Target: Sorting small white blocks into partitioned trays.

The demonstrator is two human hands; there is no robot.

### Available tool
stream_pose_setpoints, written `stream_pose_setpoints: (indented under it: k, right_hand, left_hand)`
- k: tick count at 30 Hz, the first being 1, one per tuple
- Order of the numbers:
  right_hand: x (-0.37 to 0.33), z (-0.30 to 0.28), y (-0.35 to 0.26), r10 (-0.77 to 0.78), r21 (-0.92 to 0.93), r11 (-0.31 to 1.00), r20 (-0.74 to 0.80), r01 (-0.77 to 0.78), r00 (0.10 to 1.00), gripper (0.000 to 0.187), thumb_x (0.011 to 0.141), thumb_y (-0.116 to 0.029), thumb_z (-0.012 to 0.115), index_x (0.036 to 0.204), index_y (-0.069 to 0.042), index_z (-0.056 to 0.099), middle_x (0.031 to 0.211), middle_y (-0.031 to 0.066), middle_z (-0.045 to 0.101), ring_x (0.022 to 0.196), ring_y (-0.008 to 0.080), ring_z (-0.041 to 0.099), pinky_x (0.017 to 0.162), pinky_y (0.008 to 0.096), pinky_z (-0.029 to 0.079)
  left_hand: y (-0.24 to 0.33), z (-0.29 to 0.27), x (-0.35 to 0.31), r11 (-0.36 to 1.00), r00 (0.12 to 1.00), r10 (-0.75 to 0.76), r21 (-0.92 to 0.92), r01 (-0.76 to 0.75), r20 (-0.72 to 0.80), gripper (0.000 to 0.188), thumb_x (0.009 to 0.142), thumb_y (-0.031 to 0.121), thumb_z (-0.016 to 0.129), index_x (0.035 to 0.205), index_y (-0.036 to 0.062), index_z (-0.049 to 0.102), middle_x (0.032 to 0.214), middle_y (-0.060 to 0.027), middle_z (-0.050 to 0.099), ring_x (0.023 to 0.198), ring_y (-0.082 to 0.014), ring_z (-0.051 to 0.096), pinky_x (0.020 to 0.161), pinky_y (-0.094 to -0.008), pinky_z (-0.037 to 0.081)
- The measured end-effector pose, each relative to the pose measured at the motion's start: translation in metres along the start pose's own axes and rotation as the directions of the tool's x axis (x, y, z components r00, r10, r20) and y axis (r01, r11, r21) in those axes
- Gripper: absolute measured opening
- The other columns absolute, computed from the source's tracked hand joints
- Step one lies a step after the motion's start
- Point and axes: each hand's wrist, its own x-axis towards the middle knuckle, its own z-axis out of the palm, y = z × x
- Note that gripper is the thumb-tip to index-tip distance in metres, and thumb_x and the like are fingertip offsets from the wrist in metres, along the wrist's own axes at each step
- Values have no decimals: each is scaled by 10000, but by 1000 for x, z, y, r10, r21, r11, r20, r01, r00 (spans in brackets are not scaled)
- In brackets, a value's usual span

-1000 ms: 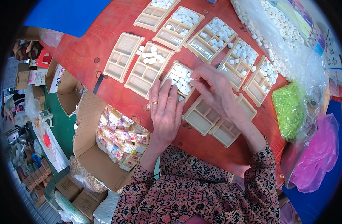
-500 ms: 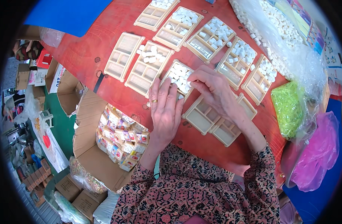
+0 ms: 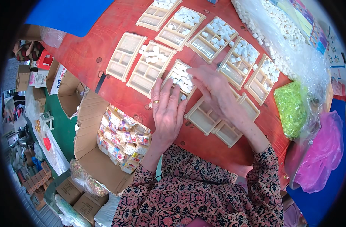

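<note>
My left hand point(image 3: 167, 111) lies with fingers stretched and slightly apart across the near left side of a cream plastic compartment tray point(image 3: 166, 84). Small white marshmallows point(image 3: 181, 76) are heaped in that tray's far part. At its right edge is my right hand point(image 3: 215, 90), slightly blurred, fingers extended toward the heap; nothing shows in them. Beneath my right wrist and palm sit two more trays, one point(image 3: 200, 117) partly covered and another point(image 3: 227, 133) crossed by the hand's shadow. To the left, a tray point(image 3: 146, 72) holds marshmallows in its far compartment.
Several part-filled trays point(image 3: 207, 51) stand farther back on the red table point(image 3: 101, 49). A large clear bag of marshmallows point(image 3: 282, 34), green shredded filler point(image 3: 291, 109) and a pink bag point(image 3: 320, 155) lie at the right. A cardboard box point(image 3: 101, 162) of small packets stands at the left.
My right hand's fingers have gone from a pinch at the heap's right edge to a straighter, extended pose. My left hand has hardly moved.
</note>
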Motion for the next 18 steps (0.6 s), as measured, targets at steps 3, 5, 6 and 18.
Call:
stream_pose_setpoints:
  k: [3,5,6,18]
  right_hand:
    - [0,-3,2,8,-6,1000,-185,-9,983,147,832,14,561,975,2,596,871,182,588,806,385,599,662,429,473]
    - [-2,-8,4,67,-11,998,-144,-69,987,138,833,3,575,970,-1,586,851,177,580,794,381,595,658,424,471]
    - [-2,-8,5,67,-9,998,-143,-69,987,138,833,3,575,970,-1,586,851,177,580,794,381,595,658,424,471]
    - [-4,2,1,18,-119,993,-73,-27,997,167,790,-38,645,933,-11,562,886,153,546,792,364,589,646,435,480]
  left_hand:
    - [1,1,1,1000,1000,5,0,-5,-3,334,831,30,630,1145,-76,585,1283,-205,512,1264,-430,412,1016,-484,367]
    - [1,1,1,1000,1000,3,2,-3,-2,334,828,26,632,1143,-77,585,1281,-206,512,1264,-430,413,1017,-482,367]
    - [1,1,1,1000,1000,2,3,-2,-2,334,828,26,632,1143,-77,585,1281,-206,512,1264,-430,413,1017,-482,367]
    - [-3,4,1,1000,1000,-11,12,11,8,332,823,23,638,1135,-77,589,1294,-207,504,1277,-424,402,1022,-478,368]
